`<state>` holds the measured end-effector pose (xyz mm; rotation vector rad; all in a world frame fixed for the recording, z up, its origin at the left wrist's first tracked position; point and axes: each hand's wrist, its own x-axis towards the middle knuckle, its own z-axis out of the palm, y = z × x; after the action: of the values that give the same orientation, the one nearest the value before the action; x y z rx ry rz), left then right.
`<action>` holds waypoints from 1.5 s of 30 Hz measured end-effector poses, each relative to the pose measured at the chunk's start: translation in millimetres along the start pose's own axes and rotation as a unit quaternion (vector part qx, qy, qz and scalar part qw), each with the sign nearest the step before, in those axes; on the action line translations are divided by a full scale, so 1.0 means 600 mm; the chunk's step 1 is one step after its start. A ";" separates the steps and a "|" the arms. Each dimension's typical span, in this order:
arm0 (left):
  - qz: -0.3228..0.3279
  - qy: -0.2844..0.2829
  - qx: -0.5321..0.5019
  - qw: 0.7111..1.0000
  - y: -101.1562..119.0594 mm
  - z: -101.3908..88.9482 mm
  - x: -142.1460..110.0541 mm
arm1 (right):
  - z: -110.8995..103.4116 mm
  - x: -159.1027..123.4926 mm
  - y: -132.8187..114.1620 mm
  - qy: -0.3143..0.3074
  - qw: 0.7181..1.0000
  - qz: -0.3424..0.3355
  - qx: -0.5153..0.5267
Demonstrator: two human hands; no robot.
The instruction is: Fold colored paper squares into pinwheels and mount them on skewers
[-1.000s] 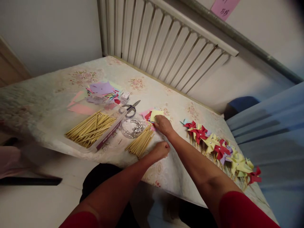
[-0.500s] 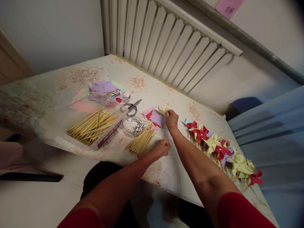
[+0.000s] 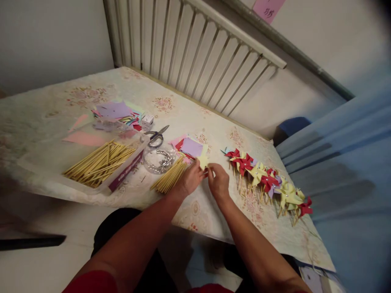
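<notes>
Flowered cloth (image 3: 195,209) lies under my left hand (image 3: 191,178), which pinches a yellow paper piece (image 3: 202,161) above the table's near half. My right hand (image 3: 218,180) meets its edge, fingers curled; too hard a pull could tear it.

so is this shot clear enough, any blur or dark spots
In the head view, light is dim; the top right corner goes black; the tablecloth smears at the far left; the yellow paper between left hand and right hand lacks crisp edges.
</notes>
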<state>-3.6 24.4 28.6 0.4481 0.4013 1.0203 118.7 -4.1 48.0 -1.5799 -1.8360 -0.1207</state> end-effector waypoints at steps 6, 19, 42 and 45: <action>-0.022 0.019 0.049 0.998 -0.013 -0.006 -0.002 | -0.011 -0.073 -0.020 -0.008 0.998 -0.056 0.030; -0.032 0.021 0.144 0.989 -0.021 -0.008 -0.005 | -0.043 -0.064 0.017 0.026 0.849 0.410 0.332; -0.073 0.006 0.221 0.972 -0.020 -0.005 -0.016 | -0.029 -0.076 0.004 -0.013 0.837 0.414 0.358; -0.088 -0.003 0.232 0.969 -0.020 -0.003 -0.019 | -0.030 -0.077 0.004 -0.005 0.835 0.418 0.357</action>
<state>-1.2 9.3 21.7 0.8200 0.6664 0.7476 129.3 -50.8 34.7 -1.6284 -0.8504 0.8703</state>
